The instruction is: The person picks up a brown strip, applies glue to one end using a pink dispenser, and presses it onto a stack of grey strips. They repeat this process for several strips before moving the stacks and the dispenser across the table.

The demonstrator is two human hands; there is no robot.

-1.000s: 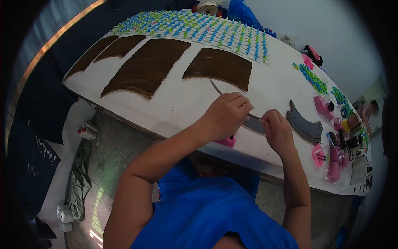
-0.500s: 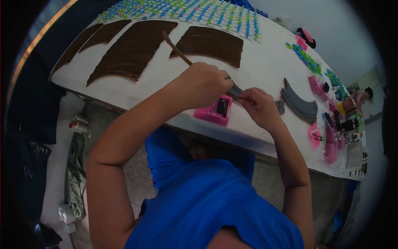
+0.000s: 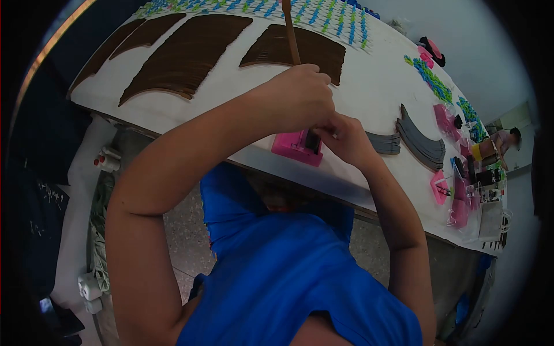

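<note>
My left hand (image 3: 303, 98) is closed around a long, narrow brown strip (image 3: 290, 37), whose free end sticks up past the knuckles over the table. Close against it, my right hand (image 3: 349, 138) has its thumb and fingers pinched together; what lies between them is hidden. Just below both hands is a pink holder (image 3: 297, 151) with a black part in it, partly covered by the hands. To the right of my right hand lie grey curved strips (image 3: 384, 143), with a larger grey stack (image 3: 420, 141) beside them.
Brown strips laid side by side form broad panels (image 3: 184, 55) on the white table (image 3: 231, 109). Rows of blue and green pieces (image 3: 334, 26) cover the far side. Pink items (image 3: 459, 202) stand at the right edge, and another person (image 3: 499, 147) is beyond it.
The brown strip has swung from slanting leftward to nearly upright. My hands have come together, the right moving left and the left slightly up and right.
</note>
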